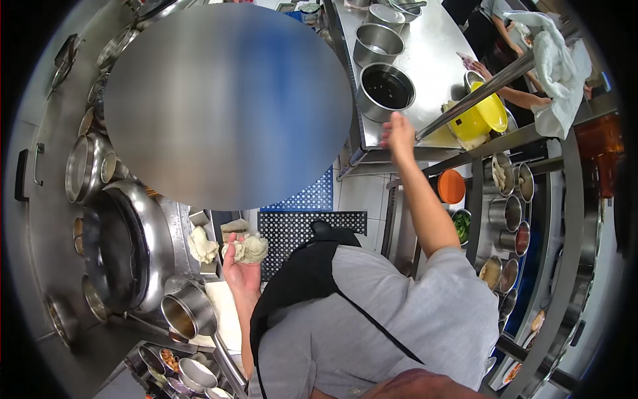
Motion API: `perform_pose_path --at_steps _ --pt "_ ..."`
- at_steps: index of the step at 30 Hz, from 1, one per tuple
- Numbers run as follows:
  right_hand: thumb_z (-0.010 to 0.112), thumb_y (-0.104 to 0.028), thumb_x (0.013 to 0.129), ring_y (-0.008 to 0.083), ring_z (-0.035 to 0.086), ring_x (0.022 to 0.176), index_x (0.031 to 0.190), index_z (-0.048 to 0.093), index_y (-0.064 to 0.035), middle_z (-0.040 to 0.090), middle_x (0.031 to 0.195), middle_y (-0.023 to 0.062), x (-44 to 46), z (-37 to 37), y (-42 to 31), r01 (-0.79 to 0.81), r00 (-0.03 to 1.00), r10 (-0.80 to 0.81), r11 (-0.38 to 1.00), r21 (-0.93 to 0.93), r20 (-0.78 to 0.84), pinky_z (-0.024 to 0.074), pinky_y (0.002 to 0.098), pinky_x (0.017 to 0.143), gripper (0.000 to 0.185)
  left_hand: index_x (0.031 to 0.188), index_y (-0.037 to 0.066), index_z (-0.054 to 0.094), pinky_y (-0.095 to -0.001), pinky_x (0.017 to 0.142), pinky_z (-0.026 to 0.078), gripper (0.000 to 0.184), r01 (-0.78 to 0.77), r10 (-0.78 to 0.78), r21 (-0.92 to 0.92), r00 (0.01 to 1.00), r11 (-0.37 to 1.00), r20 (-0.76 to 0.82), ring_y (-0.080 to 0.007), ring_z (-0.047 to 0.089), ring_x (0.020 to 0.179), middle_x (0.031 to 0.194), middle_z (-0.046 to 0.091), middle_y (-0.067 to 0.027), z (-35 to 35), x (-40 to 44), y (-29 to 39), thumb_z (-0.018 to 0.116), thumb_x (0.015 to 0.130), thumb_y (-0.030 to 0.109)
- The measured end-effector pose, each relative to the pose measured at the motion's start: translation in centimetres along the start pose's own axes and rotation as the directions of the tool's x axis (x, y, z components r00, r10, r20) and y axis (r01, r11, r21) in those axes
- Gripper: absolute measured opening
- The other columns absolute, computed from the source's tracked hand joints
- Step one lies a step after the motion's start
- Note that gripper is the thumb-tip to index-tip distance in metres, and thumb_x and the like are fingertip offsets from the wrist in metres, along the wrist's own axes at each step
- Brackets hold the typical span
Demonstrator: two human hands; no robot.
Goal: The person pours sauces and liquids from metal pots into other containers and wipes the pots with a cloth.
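My left hand (pixel 242 276) is on the left, with its fingers closed around a crumpled off-white cloth (pixel 252 249). Beside it, a second bunched cloth (pixel 202 245) lies at the edge of the stove counter. My right hand (pixel 399 136) is stretched forward with curled fingers, just at the near side of a steel pot of dark liquid (pixel 387 88). Whether it touches the pot, or has anything inside the fingers, I cannot make out. Behind that pot stands another steel pot (pixel 378 45) on the steel table (pixel 442 40).
A large wok (pixel 116 246) sits at the left, with a steel saucepan (pixel 189 307) nearer me. Seasoning containers (pixel 197 374) fill the lower left. At right are a yellow bowl (pixel 468 123), a rack (pixel 475 199) and a hanging white cloth (pixel 557 73). Another person's hands (pixel 475 65) show beyond. A blurred oval covers the upper middle.
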State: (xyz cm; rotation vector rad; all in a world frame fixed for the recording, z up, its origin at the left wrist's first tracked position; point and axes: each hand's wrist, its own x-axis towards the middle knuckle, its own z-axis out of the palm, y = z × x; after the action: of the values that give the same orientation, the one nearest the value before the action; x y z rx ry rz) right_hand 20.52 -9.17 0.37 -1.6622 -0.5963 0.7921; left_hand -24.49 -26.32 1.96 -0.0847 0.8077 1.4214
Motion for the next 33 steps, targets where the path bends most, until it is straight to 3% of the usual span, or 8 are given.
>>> perform_pose_path --at_steps 3,6,7,10,11,17,23,33 --pt "0.048 -0.045 0.100 0.0156 0.056 0.059 0.112 0.054 -0.0013 0.058 0.083 0.0077 2.0 -1.4 -2.9 -0.065 0.992 0.064 0.998 -0.011 -0.109 0.0491 0.0299 0.045 0.046 0.132 0.004 0.053 -0.0498 0.102 0.047 0.037 0.004 -0.004 -0.008 1.000 1.000 0.011 -0.0292 0.060 0.112 0.114 0.063 -0.0122 0.0 -0.3 -0.8 0.054 0.097 0.017" --pt "0.048 -0.044 0.099 0.0184 0.058 0.060 0.111 0.053 0.0023 0.058 0.085 0.0107 4.9 -2.6 -3.2 -0.139 0.989 0.140 0.990 0.024 -0.053 0.0513 0.0314 0.045 0.048 0.132 0.004 0.053 -0.0496 0.103 0.046 0.038 0.001 -0.001 -0.013 1.000 1.000 0.003 -0.0289 0.059 0.112 0.114 0.062 -0.0122 -0.2 -0.2 -1.0 0.055 0.096 0.017" --pt "0.051 -0.038 0.099 0.0253 0.063 0.068 0.114 0.051 -0.0007 0.060 0.095 0.0158 5.5 -2.9 -3.7 -0.178 0.984 0.177 0.984 -0.023 -0.037 0.0541 0.0349 0.052 0.040 0.132 0.004 0.053 -0.0494 0.103 0.046 0.038 -0.008 0.008 -0.011 1.000 1.000 -0.003 -0.0289 0.059 0.112 0.114 0.062 -0.0122 -0.2 -0.1 -1.1 0.056 0.096 0.017" --pt "0.057 -0.030 0.096 0.0268 0.065 0.069 0.108 0.052 0.0011 0.060 0.094 0.0159 7.0 -3.4 -4.1 -0.211 0.977 0.212 0.976 -0.059 0.019 0.0554 0.0358 0.052 0.034 0.131 0.005 0.054 -0.0490 0.103 0.046 0.039 -0.028 0.028 -0.016 0.999 0.999 -0.026 -0.0290 0.059 0.112 0.114 0.062 -0.0122 -0.2 -0.1 -1.4 0.057 0.095 0.017" --pt "0.060 -0.020 0.092 0.0272 0.066 0.067 0.103 0.053 0.0018 0.060 0.092 0.0158 7.4 -3.5 -4.2 -0.217 0.976 0.218 0.975 -0.041 0.015 0.0576 0.0360 0.052 0.026 0.131 0.005 0.054 -0.0489 0.103 0.046 0.039 -0.029 0.028 -0.023 0.999 0.999 -0.037 -0.0291 0.059 0.112 0.115 0.062 -0.0121 -0.3 -0.1 -1.6 0.057 0.095 0.017" --pt "0.058 -0.010 0.086 0.0236 0.064 0.059 0.091 0.057 0.0053 0.062 0.079 0.0139 7.9 -3.0 -4.9 -0.260 0.965 0.261 0.965 -0.039 0.029 0.0599 0.0328 0.054 0.016 0.131 0.005 0.054 -0.0485 0.102 0.046 0.038 -0.036 0.035 -0.014 0.996 0.999 -0.086 -0.0296 0.058 0.113 0.114 0.062 -0.0116 -0.2 -0.2 -2.9 0.056 0.095 0.017" --pt "0.055 -0.004 0.084 0.0229 0.064 0.057 0.088 0.057 0.0082 0.064 0.078 0.0157 9.0 -2.9 -3.0 -0.110 0.994 0.110 0.992 -0.069 -0.002 0.0595 0.0306 0.053 0.013 0.129 0.006 0.054 -0.0494 0.101 0.047 0.034 -0.067 0.068 0.018 0.995 0.998 -0.072 -0.0302 0.058 0.112 0.112 0.062 -0.0111 0.8 -0.9 -3.8 0.053 0.097 0.018" --pt "0.055 -0.002 0.083 0.0198 0.064 0.058 0.088 0.058 0.0071 0.064 0.077 0.0124 3.9 -1.3 -4.9 -0.051 0.983 0.063 0.996 -0.075 0.170 0.0607 0.0312 0.055 0.011 0.131 0.006 0.051 -0.0520 0.101 0.046 0.036 -0.127 0.122 -0.021 0.979 0.992 -0.162 -0.0322 0.058 0.112 0.111 0.061 -0.0112 -0.4 -3.7 -4.3 0.053 0.096 0.017"
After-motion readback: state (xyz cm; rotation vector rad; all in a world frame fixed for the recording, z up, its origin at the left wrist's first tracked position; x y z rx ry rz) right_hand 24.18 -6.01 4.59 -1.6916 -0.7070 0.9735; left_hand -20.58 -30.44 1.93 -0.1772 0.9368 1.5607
